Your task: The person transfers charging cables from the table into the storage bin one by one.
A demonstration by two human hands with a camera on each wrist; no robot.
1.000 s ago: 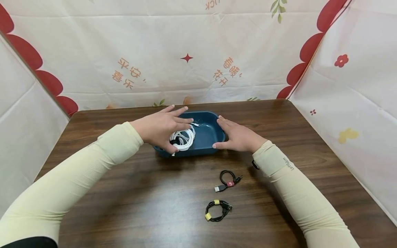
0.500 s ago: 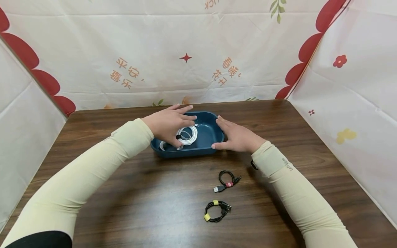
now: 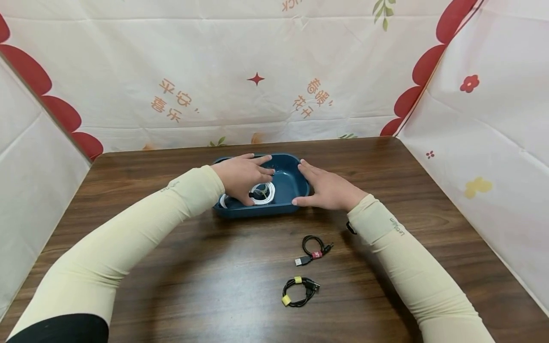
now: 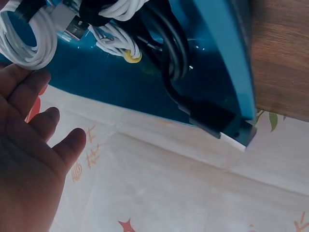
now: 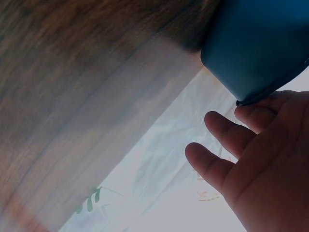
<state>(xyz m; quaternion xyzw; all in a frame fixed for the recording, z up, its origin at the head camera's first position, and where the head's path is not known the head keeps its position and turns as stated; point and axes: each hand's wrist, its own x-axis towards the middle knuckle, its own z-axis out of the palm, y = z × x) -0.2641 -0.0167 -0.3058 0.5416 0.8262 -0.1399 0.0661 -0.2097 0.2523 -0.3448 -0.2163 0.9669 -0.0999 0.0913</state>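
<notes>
My left hand (image 3: 241, 177) reaches down into a blue plastic bin (image 3: 288, 185) near the table's back edge. Its thumb and fingers pinch a coiled white cable (image 3: 270, 196), which overlaps the bin floor. In the left wrist view this coil (image 4: 43, 54) lies right at my fingers (image 4: 33, 94), while the thumb is hidden. Beside it are another white cable bundle with a yellow end (image 4: 115, 42) and a thick black cable (image 4: 179, 50), its plug at the rim. My right hand (image 3: 329, 189) rests on the bin's right end, fingers spread; its fingertips touch the rim in the right wrist view.
Two small coiled black USB cables lie on the wooden table (image 3: 193, 286) in front of the bin: one with a red tie (image 3: 316, 255), the other with yellow ties (image 3: 286, 300). A white printed cloth (image 3: 240, 57) stands along the back and sides.
My left hand has moved right and lower into the bin with the white cable coil. The right hand has stayed at the bin's right end.
</notes>
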